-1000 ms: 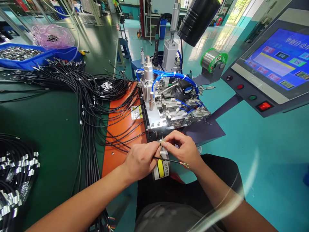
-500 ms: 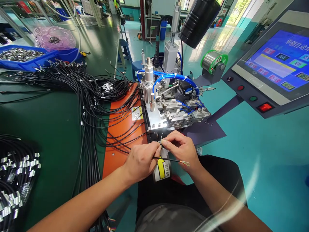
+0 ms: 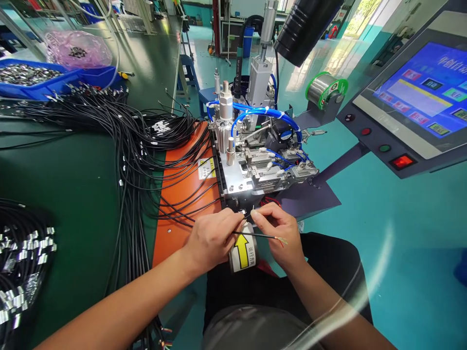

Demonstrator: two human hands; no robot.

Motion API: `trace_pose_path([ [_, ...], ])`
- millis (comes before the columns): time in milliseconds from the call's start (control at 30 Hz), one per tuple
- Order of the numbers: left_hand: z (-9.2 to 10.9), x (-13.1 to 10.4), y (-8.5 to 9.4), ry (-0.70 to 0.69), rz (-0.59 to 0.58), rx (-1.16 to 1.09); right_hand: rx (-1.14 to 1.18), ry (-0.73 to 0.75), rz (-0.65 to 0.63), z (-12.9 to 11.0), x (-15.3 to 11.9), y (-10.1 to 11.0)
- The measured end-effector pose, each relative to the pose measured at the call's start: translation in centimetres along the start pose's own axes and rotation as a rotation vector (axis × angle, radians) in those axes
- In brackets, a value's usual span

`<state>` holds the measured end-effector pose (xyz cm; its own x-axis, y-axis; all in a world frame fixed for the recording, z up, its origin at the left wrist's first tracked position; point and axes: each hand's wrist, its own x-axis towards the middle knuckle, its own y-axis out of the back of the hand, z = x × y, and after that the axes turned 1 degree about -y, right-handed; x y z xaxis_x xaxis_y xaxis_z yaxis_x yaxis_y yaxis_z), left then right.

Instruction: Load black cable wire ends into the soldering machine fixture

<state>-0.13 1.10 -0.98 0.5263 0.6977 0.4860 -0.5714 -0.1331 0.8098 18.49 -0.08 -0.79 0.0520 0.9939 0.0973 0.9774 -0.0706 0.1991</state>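
Observation:
My left hand (image 3: 215,236) is closed around a black cable (image 3: 257,235), whose stripped end with thin coloured wires (image 3: 280,240) sticks out to the right below my right hand. At its thumb and forefinger shows a small shiny metal piece (image 3: 243,212), partly hidden by the fingers. Just to the right, my right hand (image 3: 279,231) pinches thumb and forefinger together at a short thin pale tip too small to name. A narrow gap separates the fingertips of both hands. Both hands are over a cylinder with a yellow arrow label (image 3: 242,250), in front of the metal machine (image 3: 241,180).
Bundles of black cables (image 3: 127,146) cover the green table (image 3: 83,194) and cross the orange plate (image 3: 175,189). A blue bin (image 3: 40,90) holds small metal parts. On the right are a solder wire spool (image 3: 323,92) and a control screen (image 3: 419,97); a black cylindrical device (image 3: 308,29) hangs above.
My right hand has moved slightly right, and a gap has opened between its fingertips and those of my left hand. The left hand still grips the cable. The view has shifted a little.

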Motion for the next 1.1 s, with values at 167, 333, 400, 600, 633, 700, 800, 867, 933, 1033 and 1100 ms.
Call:
trace_pose_path([
  [167, 0.1, 0.1, 0.0, 0.001, 0.008, 0.03, 0.086, -0.179, -0.144, 0.2, 0.4, 1.7],
  [333, 0.2, 0.2, 0.0, 0.006, 0.016, 0.06, -0.023, -0.134, -0.152, -0.8, 1.3, 2.6],
  [400, 0.1, 0.1, 0.0, 0.007, 0.018, 0.069, -0.055, -0.124, -0.161, -1.1, 1.6, 2.5],
  [600, 0.0, -0.2, -0.1, 0.019, -0.015, 0.08, -0.105, -0.109, -0.152, -0.9, 1.8, 1.7],
  [633, 0.0, -0.1, -0.1, 0.024, -0.018, 0.086, -0.106, -0.116, -0.154, -0.7, 1.9, 1.6],
  [700, 0.2, 0.0, 0.0, 0.039, -0.025, 0.099, -0.107, -0.133, -0.159, -0.4, 1.9, 1.4],
  [800, 0.4, 0.1, 0.2, 0.09, -0.025, 0.121, -0.097, -0.162, -0.169, 0.0, 2.1, 1.1],
  [867, 0.5, 0.1, 0.2, 0.122, -0.016, 0.141, -0.083, -0.174, -0.172, 0.4, 2.2, 0.8],
  [933, 0.5, 0.1, 0.2, 0.136, -0.019, 0.163, -0.065, -0.182, -0.175, 0.7, 2.3, 0.5],
  [1033, 0.4, 0.0, 0.2, 0.149, -0.051, 0.188, -0.056, -0.186, -0.177, 1.1, 2.5, 0.2],
  [1100, 0.4, 0.0, 0.2, 0.158, -0.068, 0.202, -0.063, -0.186, -0.175, 1.2, 2.7, 0.0],
])
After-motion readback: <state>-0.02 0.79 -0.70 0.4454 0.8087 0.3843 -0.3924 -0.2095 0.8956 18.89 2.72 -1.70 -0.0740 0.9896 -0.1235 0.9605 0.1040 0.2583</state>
